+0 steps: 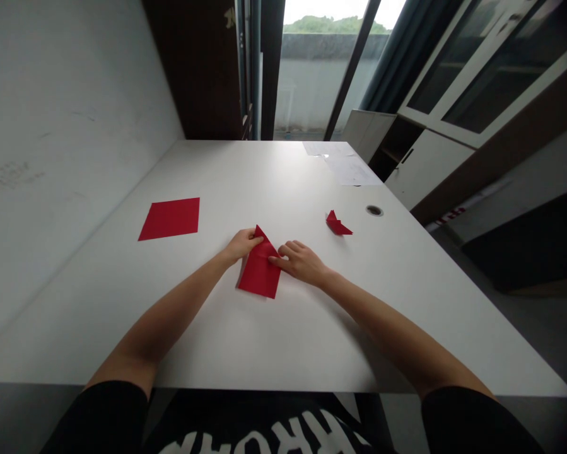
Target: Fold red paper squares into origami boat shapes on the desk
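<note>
A partly folded red paper [259, 275], pointed at its top, is between my hands over the middle of the white table. My left hand [243, 244] pinches it near the upper left edge, thumb on the front. At its right edge, my right hand [301, 261] grips the paper with the thumb on its face and the other fingers curled. A flat red sheet [172, 219] lies to the left. Off to the right sits a small folded red paper piece [338, 224] with pointed ends.
White papers [352, 170] lie at the table's far right corner. A round cable hole [374, 210] is near the right edge of the white table [245, 170]. A wall borders the left side, and a white cabinet [427, 165] stands beyond the right edge.
</note>
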`<action>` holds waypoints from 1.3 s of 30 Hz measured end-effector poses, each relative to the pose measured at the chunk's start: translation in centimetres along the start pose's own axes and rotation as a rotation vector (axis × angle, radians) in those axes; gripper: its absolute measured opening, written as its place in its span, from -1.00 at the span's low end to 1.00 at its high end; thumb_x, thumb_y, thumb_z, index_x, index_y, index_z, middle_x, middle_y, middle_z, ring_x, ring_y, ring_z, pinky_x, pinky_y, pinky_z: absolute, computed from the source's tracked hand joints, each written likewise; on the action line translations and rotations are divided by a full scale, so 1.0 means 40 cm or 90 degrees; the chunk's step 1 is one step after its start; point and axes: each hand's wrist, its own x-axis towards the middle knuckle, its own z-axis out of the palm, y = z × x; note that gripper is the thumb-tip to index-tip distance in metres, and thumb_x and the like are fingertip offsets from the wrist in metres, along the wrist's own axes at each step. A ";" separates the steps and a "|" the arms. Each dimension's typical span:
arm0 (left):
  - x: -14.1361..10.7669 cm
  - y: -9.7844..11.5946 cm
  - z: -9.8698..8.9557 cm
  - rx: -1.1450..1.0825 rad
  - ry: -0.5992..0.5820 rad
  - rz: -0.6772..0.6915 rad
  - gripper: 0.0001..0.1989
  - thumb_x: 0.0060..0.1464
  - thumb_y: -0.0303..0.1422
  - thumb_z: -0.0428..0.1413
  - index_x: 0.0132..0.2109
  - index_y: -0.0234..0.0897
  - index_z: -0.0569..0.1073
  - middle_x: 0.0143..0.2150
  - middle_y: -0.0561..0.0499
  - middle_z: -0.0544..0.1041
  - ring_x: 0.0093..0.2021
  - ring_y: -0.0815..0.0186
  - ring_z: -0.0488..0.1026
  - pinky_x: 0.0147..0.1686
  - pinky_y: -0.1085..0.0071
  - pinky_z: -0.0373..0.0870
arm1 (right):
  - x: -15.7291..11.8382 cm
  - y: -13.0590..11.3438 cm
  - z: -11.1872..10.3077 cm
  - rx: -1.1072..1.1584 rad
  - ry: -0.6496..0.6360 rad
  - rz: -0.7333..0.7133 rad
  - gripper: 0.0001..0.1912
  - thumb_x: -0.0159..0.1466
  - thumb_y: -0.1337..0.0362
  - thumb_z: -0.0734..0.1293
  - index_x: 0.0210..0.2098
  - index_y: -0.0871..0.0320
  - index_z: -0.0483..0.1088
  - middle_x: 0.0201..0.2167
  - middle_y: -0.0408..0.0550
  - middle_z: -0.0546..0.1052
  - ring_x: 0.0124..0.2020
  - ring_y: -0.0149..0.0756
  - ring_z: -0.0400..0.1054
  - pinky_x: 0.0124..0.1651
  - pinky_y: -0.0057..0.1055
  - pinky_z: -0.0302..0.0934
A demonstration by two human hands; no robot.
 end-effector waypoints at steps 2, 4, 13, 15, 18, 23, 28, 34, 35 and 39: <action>0.008 0.004 0.001 0.046 -0.007 0.021 -0.81 0.09 -0.32 0.20 -0.18 -0.34 0.53 -0.20 -0.07 0.64 -0.23 0.23 0.54 -0.21 0.34 0.44 | -0.001 -0.006 0.019 -0.044 -0.021 -0.058 -0.71 0.46 0.35 0.22 0.10 0.09 0.45 -0.08 0.07 0.53 -0.14 -0.18 0.34 -0.07 -0.21 0.26; 0.015 0.006 -0.001 0.122 0.001 0.037 -0.83 0.11 -0.32 0.18 -0.18 -0.31 0.53 -0.23 -0.04 0.63 -0.26 0.25 0.53 -0.24 0.36 0.43 | -0.001 -0.010 0.036 -0.038 -0.032 -0.086 -0.71 0.46 0.36 0.22 0.11 0.12 0.45 -0.01 0.09 0.53 -0.06 -0.17 0.36 0.02 -0.20 0.26; -0.087 0.034 -0.018 0.512 0.078 0.197 -0.79 0.18 -0.43 0.07 -0.07 -0.24 0.54 -0.06 -0.10 0.56 -0.01 0.15 0.47 0.09 0.20 0.35 | -0.004 -0.010 0.046 0.111 -0.095 0.056 -0.68 0.46 0.25 0.24 0.14 0.08 0.48 0.04 0.11 0.55 0.05 -0.13 0.41 0.10 -0.17 0.31; -0.147 0.049 -0.019 0.534 -0.006 0.213 -0.83 0.20 -0.40 0.08 -0.13 -0.21 0.56 -0.08 -0.07 0.57 -0.02 0.15 0.47 0.10 0.19 0.34 | 0.000 -0.015 0.041 0.137 -0.094 0.102 -0.67 0.43 0.28 0.26 0.14 0.06 0.49 0.05 0.11 0.55 0.07 -0.12 0.41 0.12 -0.16 0.32; -0.222 0.059 -0.016 0.546 -0.125 0.223 -0.82 0.19 -0.26 0.18 -0.09 -0.15 0.57 -0.06 -0.05 0.59 -0.05 0.15 0.48 0.07 0.20 0.33 | 0.004 -0.023 0.036 0.164 -0.105 0.140 -0.66 0.40 0.28 0.29 0.15 0.04 0.49 0.07 0.09 0.54 0.08 -0.11 0.40 0.10 -0.17 0.35; -0.257 0.032 -0.011 0.618 -0.097 0.263 -0.74 0.17 -0.26 0.22 0.00 -0.13 0.56 0.03 -0.10 0.56 0.03 0.08 0.44 0.08 0.15 0.30 | -0.003 -0.032 0.038 0.176 -0.097 0.161 -0.70 0.47 0.25 0.20 0.06 0.05 0.51 0.06 0.06 0.55 0.09 -0.17 0.40 0.11 -0.22 0.32; -0.246 0.008 -0.004 0.644 -0.039 0.243 -0.81 0.31 -0.30 0.04 -0.15 -0.18 0.56 -0.11 -0.10 0.59 -0.08 0.15 0.45 -0.01 0.22 0.31 | -0.002 -0.043 0.047 0.190 -0.064 0.179 -0.72 0.49 0.25 0.17 -0.09 0.10 0.53 -0.03 0.06 0.57 0.03 -0.19 0.39 0.09 -0.24 0.28; -0.231 0.004 0.001 0.616 0.050 0.150 -0.65 0.33 -0.24 0.02 -0.42 -0.22 0.46 -0.30 -0.06 0.55 -0.23 0.21 0.42 -0.13 0.27 0.27 | 0.016 -0.050 0.053 0.260 -0.020 0.297 -0.77 0.44 0.23 0.27 -0.29 0.12 0.51 -0.19 0.03 0.54 -0.14 -0.20 0.34 -0.03 -0.28 0.25; -0.225 0.004 0.000 0.610 0.066 0.135 -0.63 0.33 -0.23 0.02 -0.45 -0.23 0.44 -0.33 -0.05 0.54 -0.26 0.22 0.41 -0.16 0.29 0.25 | 0.019 -0.050 0.056 0.270 -0.017 0.312 -0.77 0.43 0.23 0.27 -0.31 0.12 0.50 -0.21 0.02 0.54 -0.16 -0.20 0.34 -0.05 -0.28 0.25; -0.205 0.002 -0.011 0.621 0.103 0.082 -0.62 0.33 -0.19 0.01 -0.45 -0.22 0.40 -0.39 -0.02 0.49 -0.34 0.25 0.37 -0.28 0.33 0.18 | 0.037 -0.047 0.070 0.281 -0.017 0.375 -0.77 0.41 0.23 0.30 -0.37 0.11 0.49 -0.30 -0.01 0.52 -0.20 -0.21 0.32 -0.12 -0.30 0.22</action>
